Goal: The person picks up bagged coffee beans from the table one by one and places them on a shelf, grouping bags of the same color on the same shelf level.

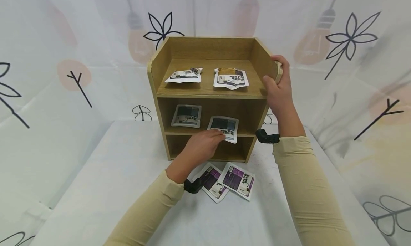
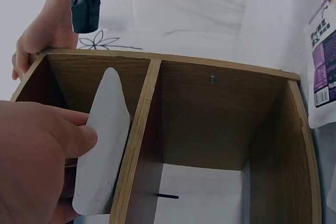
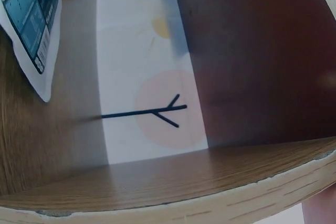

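Note:
A wooden shelf unit (image 1: pixel 212 96) stands on the white-covered table. My left hand (image 1: pixel 205 143) pinches a white pouch with a dark teal label (image 1: pixel 228 126) at the front edge of the middle shelf. In the left wrist view the thumb (image 2: pixel 84 137) lies on one side of this pouch (image 2: pixel 105 150), seen edge-on just above the shelf board. A similar teal pouch (image 1: pixel 187 116) lies to its left on the same shelf. My right hand (image 1: pixel 280 89) grips the unit's right side panel (image 1: pixel 261 67) near the top, thumb in front and fingers over the edge.
Two white pouches with brown labels, one on the left (image 1: pixel 185 75) and one on the right (image 1: pixel 231 77), lie on the top shelf. Before the unit, two purple-labelled pouches (image 1: pixel 237 180) overlap on the table (image 1: pixel 128 189). A patterned white cloth (image 1: pixel 106 32) hangs behind.

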`<state>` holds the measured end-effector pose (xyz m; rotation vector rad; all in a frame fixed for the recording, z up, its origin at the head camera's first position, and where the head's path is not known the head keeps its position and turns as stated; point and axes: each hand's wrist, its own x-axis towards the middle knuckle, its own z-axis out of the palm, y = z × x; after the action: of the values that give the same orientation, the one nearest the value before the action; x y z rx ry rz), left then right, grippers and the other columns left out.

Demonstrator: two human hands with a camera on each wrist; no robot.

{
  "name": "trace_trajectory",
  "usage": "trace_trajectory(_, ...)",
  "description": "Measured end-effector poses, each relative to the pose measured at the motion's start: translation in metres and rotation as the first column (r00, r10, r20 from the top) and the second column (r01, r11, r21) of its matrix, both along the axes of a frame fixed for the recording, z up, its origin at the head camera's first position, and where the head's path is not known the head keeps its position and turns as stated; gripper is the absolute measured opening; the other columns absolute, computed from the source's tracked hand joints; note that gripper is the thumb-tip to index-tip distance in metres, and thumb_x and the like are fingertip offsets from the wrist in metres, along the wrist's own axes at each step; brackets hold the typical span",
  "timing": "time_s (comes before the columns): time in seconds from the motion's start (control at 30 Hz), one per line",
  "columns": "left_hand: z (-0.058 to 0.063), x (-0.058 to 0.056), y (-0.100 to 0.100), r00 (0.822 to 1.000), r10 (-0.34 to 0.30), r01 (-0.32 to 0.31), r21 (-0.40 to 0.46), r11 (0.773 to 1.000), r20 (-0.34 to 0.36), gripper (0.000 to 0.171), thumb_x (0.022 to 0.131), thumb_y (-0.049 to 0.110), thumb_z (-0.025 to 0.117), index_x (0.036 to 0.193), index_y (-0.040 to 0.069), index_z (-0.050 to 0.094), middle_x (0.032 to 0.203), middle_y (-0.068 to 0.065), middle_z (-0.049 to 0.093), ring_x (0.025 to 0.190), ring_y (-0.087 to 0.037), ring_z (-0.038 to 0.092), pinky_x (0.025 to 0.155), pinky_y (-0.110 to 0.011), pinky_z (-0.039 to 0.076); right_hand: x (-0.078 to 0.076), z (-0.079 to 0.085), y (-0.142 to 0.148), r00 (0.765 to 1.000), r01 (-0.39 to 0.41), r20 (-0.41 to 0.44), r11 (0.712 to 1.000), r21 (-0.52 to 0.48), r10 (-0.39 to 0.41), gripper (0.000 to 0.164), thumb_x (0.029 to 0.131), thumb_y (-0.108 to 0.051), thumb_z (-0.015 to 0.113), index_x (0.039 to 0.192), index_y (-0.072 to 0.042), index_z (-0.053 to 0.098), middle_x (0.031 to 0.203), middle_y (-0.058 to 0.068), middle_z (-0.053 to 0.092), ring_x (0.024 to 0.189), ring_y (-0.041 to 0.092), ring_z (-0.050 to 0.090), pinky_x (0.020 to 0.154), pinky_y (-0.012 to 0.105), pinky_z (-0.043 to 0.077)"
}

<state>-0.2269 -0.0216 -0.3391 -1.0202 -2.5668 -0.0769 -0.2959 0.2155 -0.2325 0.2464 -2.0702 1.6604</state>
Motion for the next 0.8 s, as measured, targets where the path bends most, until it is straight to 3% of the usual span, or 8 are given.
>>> trace_trajectory(0.4, 0.001, -0.014, 0.01, 0.999, -0.009, 0.01, 0.04, 0.999, -0.04, 0.027, 0.097, 0.011, 0.055, 0.116, 0.021, 0.071, 0.118, 0.007, 0.07, 0.105, -0.011, 0.068, 0.076, -0.028, 0.058, -0.004, -0.002, 0.001, 0.998, -0.026, -0.052, 1.0, -0.017, 0.025, 0.052, 0.093, -0.012, 0.042, 0.135, -0.043, 0.037, 0.125, -0.002, 0.04, 0.109, 0.017, 0.045, 0.086, 0.03, 0.037)
trace_trajectory(0.63, 0.001, -0.024, 0.013, 0.999, -0.029, 0.027, 0.087, 0.996, 0.031, 0.024, 0.098, 0.014, 0.056, 0.114, 0.021, 0.072, 0.116, 0.008, 0.07, 0.101, -0.01, 0.069, 0.075, -0.027, 0.058, -0.003, -0.001, 0.001, 0.998, -0.024, -0.054, 1.0, -0.003, 0.024, 0.052, 0.094, -0.012, 0.042, 0.135, -0.043, 0.036, 0.127, -0.003, 0.039, 0.111, 0.017, 0.044, 0.088, 0.03, 0.037)
trace_trajectory(0.8, 0.0, -0.03, 0.016, 0.999, -0.009, 0.007, 0.064, 0.998, 0.04, 0.026, 0.098, 0.011, 0.053, 0.115, 0.021, 0.071, 0.115, 0.008, 0.071, 0.096, -0.011, 0.069, 0.071, -0.028, 0.058, -0.003, -0.001, 0.0, 0.998, -0.029, -0.05, 0.999, -0.014, 0.028, 0.052, 0.094, -0.011, 0.042, 0.135, -0.042, 0.037, 0.128, -0.002, 0.039, 0.111, 0.018, 0.044, 0.087, 0.03, 0.037)
